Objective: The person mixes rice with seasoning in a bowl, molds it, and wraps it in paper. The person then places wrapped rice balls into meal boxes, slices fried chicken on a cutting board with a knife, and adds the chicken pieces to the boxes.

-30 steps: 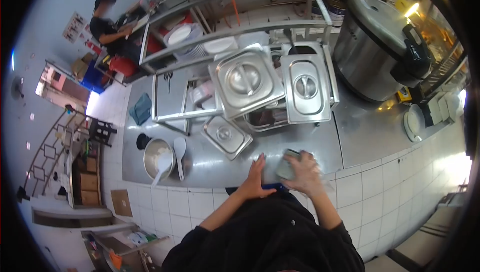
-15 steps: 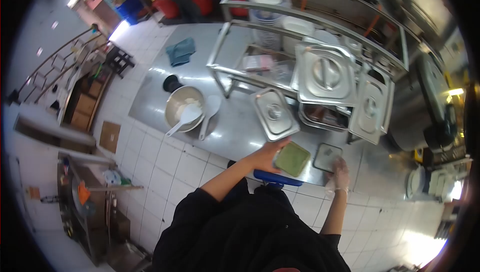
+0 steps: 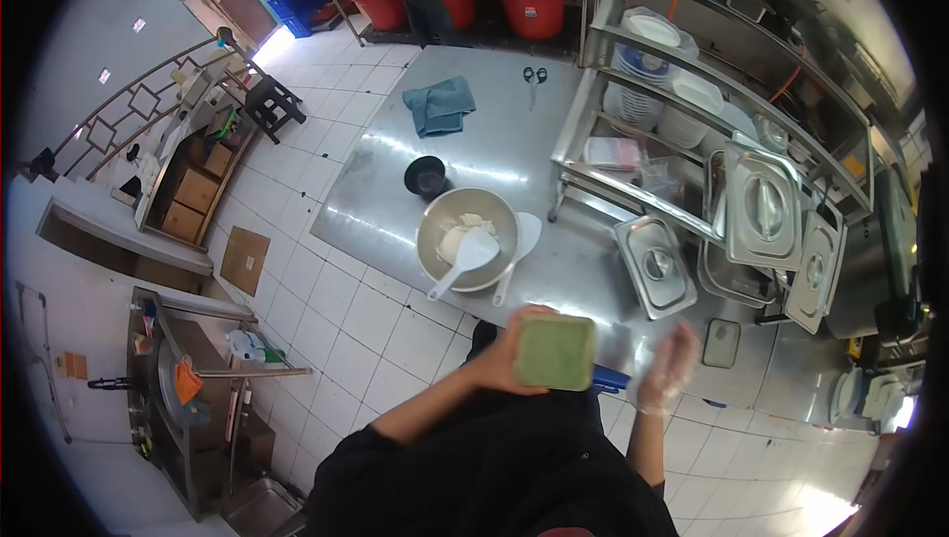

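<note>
In the head view, holds a green square container (image 3: 556, 352) in the left hand (image 3: 497, 357), clamped about its left side, close before the body and over the near edge of the steel table (image 3: 514, 151). Probably gripped from the side to leave the flat green face turned up and uncovered; impossible to tell how the fingers lie underneath.

Just right of this grip, shows the right hand (image 3: 668, 369) in a clear glove, blurred, fingers apart from anything and apparently holding nothing. Seems gloved to avoid bare contact with food.

Farther right of the grip, past the gloved fingers, shows a small greyish container (image 3: 721, 343) lying flat on the table, likely put down there within easy reach.

Beyond and left of the grip, shows a metal bowl (image 3: 505, 224) with white food inside and a white paddle (image 3: 476, 249) resting in it, handle out over the near rim, presumably for quick grasping. Just right of that bowl, shows a second white paddle (image 3: 530, 230).

Beyond and right of the grip, shows a lidded steel pan (image 3: 655, 264), perhaps covered to protect any contents.
</note>
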Demonstrator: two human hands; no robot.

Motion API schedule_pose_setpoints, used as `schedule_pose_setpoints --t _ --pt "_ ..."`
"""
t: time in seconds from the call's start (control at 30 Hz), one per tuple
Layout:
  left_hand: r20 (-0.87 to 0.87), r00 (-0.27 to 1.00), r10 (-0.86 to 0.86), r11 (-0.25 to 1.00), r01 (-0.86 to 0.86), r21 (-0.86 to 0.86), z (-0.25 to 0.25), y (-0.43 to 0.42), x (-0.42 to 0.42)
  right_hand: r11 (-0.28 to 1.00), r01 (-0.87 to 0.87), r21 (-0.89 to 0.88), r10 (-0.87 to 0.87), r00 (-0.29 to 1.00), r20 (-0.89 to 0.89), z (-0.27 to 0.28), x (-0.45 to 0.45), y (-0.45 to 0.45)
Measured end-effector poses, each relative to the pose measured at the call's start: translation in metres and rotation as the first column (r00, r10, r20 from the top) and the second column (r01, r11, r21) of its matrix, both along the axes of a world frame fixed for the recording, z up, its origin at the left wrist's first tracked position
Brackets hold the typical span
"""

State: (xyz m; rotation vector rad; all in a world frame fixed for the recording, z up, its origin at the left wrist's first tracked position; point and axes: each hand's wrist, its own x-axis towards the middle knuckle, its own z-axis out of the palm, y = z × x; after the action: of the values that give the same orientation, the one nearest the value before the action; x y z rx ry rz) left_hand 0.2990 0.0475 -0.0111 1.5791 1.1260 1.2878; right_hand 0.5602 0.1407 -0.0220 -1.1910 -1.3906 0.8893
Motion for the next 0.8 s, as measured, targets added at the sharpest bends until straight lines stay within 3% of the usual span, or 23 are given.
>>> schedule_pose_setpoints --t 0.07,0.1,0.13,0.17,0.2,0.23,0.27,0.33,0.4,0.5,0.57,0.63,0.7,0.73,0.77,0.8 --pt "-0.192 0.978 0.079 0.996 -0.071 0.048 0.047 -0.023 -0.073 0.977 -0.214 -0.025 0.215 0.972 0.091 0.009 -0.079 0.010" --pt "-0.226 0.959 0.170 0.982 -0.144 0.126 0.063 -0.034 -0.106 0.955 -0.294 0.029 0.276 0.924 0.265 0.012 -0.118 0.015" --pt "-0.254 0.931 0.262 0.955 -0.213 0.206 0.072 -0.044 -0.136 0.897 -0.441 -0.038 0.429 0.846 0.318 0.036 -0.158 0.015" --pt "-0.169 0.924 0.344 0.928 -0.307 0.209 0.074 -0.051 -0.159 0.818 -0.575 0.002 0.547 0.779 0.306 0.028 -0.195 0.013" --pt "-0.084 0.903 0.421 0.895 -0.399 0.200 0.074 -0.057 -0.179 0.707 -0.696 0.125 0.603 0.685 0.408 0.034 -0.230 0.012" --pt "-0.078 0.904 0.420 0.896 -0.399 0.197 0.074 -0.061 -0.195 0.645 -0.753 -0.126 0.676 0.486 0.554 0.052 -0.258 0.006" --pt "-0.026 0.871 0.491 0.861 -0.481 0.164 0.074 -0.062 -0.211 0.646 -0.752 -0.131 0.675 0.483 0.557 0.044 -0.285 0.005" --pt "0.020 0.832 0.554 0.825 -0.552 0.119 0.068 -0.065 -0.235 0.669 -0.491 -0.558 0.666 0.062 0.743 0.028 -0.331 0.004" --pt "0.048 0.787 0.615 0.784 -0.617 0.064 0.047 -0.060 -0.249 0.699 -0.391 -0.599 0.684 0.120 0.720 0.032 -0.335 0.007" --pt "0.080 0.815 0.574 0.816 -0.578 0.026 0.020 -0.047 -0.252 0.823 -0.361 -0.439 0.540 0.253 0.803 -0.031 -0.310 0.021" --pt "0.092 0.844 0.528 0.845 -0.533 0.037 0.015 -0.032 -0.255 0.874 -0.264 -0.409 0.474 0.271 0.838 -0.021 -0.302 0.026" --pt "0.031 0.899 0.438 0.894 -0.439 0.091 0.012 -0.020 -0.256 0.918 -0.205 -0.340 0.380 0.210 0.901 0.069 -0.301 0.021" --pt "0.028 0.903 0.428 0.894 -0.428 0.134 0.008 -0.010 -0.258 0.944 -0.196 -0.265 0.294 0.135 0.946 0.110 -0.296 0.022" --pt "0.006 0.910 0.414 0.895 -0.409 0.179 0.007 -0.002 -0.259 0.913 -0.406 -0.034 0.148 0.251 0.957 0.120 -0.287 0.021" --pt "0.019 0.907 0.420 0.891 -0.417 0.182 0.007 0.004 -0.258 0.800 -0.563 0.209 0.037 0.393 0.919 0.129 -0.283 0.020" --pt "0.008 0.910 0.415 0.886 -0.407 0.223 0.007 0.010 -0.256 0.796 -0.567 0.209 0.033 0.387 0.922 0.139 -0.285 0.017"
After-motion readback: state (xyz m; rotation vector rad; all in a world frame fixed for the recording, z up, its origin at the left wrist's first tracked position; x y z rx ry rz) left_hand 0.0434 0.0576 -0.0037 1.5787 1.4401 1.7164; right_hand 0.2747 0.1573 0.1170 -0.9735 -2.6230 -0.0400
